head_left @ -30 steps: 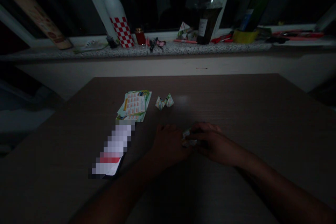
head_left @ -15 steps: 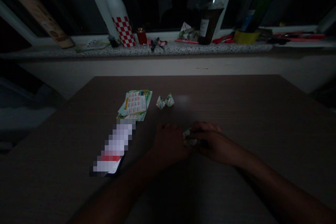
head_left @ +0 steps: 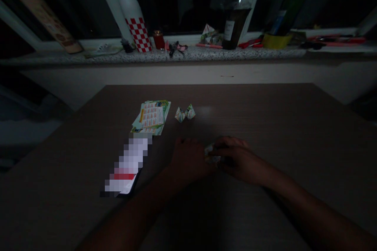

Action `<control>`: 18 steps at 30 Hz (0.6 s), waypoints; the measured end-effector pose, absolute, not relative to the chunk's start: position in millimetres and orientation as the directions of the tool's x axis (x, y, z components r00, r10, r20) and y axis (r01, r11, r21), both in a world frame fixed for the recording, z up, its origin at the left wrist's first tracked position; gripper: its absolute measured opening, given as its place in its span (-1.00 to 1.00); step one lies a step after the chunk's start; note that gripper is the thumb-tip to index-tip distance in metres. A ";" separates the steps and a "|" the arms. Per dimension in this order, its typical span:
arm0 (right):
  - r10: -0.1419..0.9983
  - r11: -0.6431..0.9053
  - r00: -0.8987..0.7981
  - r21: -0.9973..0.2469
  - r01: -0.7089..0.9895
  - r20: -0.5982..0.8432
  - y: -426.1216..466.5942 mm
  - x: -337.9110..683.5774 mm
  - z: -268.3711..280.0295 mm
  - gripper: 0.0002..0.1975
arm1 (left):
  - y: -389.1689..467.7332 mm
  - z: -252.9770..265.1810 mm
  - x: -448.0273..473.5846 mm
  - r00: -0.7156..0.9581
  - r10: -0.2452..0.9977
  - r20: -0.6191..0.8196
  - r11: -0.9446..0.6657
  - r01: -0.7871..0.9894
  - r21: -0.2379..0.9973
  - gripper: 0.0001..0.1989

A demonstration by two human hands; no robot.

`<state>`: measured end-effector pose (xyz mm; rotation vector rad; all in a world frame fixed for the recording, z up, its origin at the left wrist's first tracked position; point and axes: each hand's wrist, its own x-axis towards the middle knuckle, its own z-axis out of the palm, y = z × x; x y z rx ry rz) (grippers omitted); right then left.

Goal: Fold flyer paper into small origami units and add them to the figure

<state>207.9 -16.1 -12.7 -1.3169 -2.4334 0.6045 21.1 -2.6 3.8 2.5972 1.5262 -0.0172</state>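
A small piece of printed paper [head_left: 209, 153] lies between my two hands, low over the table, mostly covered by fingers. My left hand [head_left: 190, 159] is curled with its back to me and closes on the paper's left side. From the right, my right hand [head_left: 238, 159] has its fingers and thumb closed about the other side. Beyond them stands a small folded paper shape [head_left: 185, 113] with two pointed parts. A stack of printed sheets [head_left: 151, 117] lies to its left. The light is dim, so the folds in the held paper cannot be made out.
A lit phone [head_left: 128, 164] with a blurred-out screen lies left of my hands on the wooden table [head_left: 265, 113]. Behind, the granite sill [head_left: 118, 58] carries a red-checked white bottle [head_left: 137, 27], a dark plastic cup [head_left: 234, 27], a green bottle [head_left: 297, 4] and a yellow tape roll [head_left: 276, 41].
Both hands stay nearly in place with the paper between them. Only tiny shifts show, and the rest of the table looks the same.
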 end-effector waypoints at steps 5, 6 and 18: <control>0.845 0.488 -0.530 -0.504 0.713 0.069 -16.9 207.1 -8.2 -0.60 | -0.8 4.7 17.9 0.488 0.868 -0.089 -0.475 0.870 0.132 -0.54; 0.844 0.491 -0.530 -0.505 0.710 0.075 -16.9 207.2 -8.3 -0.60 | -0.7 5.0 17.6 0.492 0.867 -0.086 -0.479 0.868 0.133 -0.54; 0.853 0.479 -0.518 -0.491 0.728 0.063 -17.4 206.9 -11.6 -0.53 | 7.7 13.3 7.6 0.438 0.879 -0.188 -0.413 0.897 0.158 -0.62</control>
